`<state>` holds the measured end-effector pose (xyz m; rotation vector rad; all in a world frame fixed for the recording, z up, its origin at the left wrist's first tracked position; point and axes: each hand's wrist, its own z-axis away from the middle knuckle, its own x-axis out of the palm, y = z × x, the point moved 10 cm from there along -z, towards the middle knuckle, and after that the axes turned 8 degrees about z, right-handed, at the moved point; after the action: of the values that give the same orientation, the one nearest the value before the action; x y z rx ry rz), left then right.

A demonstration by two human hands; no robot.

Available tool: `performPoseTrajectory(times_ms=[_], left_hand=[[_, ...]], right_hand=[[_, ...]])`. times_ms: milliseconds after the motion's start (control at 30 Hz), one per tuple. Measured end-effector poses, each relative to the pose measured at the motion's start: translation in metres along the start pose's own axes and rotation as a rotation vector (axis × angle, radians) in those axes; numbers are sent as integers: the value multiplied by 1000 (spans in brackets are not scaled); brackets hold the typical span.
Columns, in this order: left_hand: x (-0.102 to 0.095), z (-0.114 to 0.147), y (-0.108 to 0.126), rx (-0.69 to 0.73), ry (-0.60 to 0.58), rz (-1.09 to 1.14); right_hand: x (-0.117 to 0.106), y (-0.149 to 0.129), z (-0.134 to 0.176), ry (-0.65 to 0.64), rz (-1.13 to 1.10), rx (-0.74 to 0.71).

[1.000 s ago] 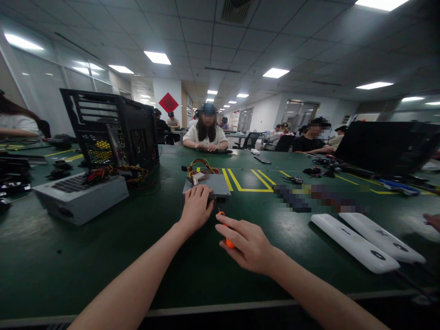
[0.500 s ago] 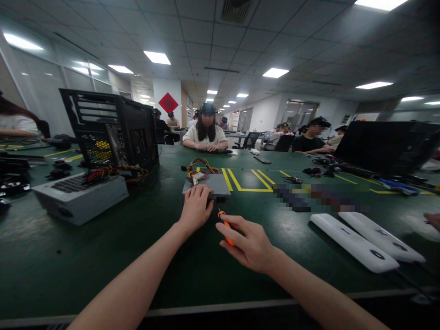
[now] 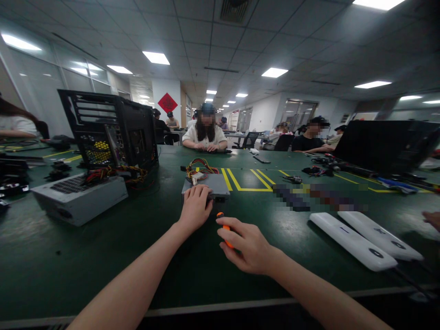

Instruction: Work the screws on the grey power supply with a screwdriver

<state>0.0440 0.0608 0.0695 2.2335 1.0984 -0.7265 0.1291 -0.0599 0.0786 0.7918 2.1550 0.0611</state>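
Note:
A small grey computer power supply sits on the green table in front of me, its bundle of coloured wires rising at the back. My left hand is closed over its top and near edge, hiding part of that side. Just to the right and closer to me, my right hand grips an orange-and-black screwdriver between thumb and fingers. The screwdriver's black end points toward the power supply, apart from it; its shaft can hardly be made out.
To the left stand an open black computer case and a larger grey power supply. Two white oblong devices lie at right, near blurred-out items. Pliers and a black case are farther back. A person sits opposite.
My right hand has shifted slightly down with the screwdriver, whose thin tip no longer shows clearly. The left hand stays on the power supply.

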Motion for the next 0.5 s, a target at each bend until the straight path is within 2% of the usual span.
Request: performPoseTrajectory(times_ms=[133, 267, 500], left_hand=[[0, 0, 1, 7, 2, 4], [-2, 1, 1, 2, 11, 9], [-3, 0, 1, -1, 7, 18]], right_hand=[[-6, 3, 2, 84, 41, -3], [-12, 16, 4, 158, 82, 94], [-3, 0, 0, 34, 21, 6]])
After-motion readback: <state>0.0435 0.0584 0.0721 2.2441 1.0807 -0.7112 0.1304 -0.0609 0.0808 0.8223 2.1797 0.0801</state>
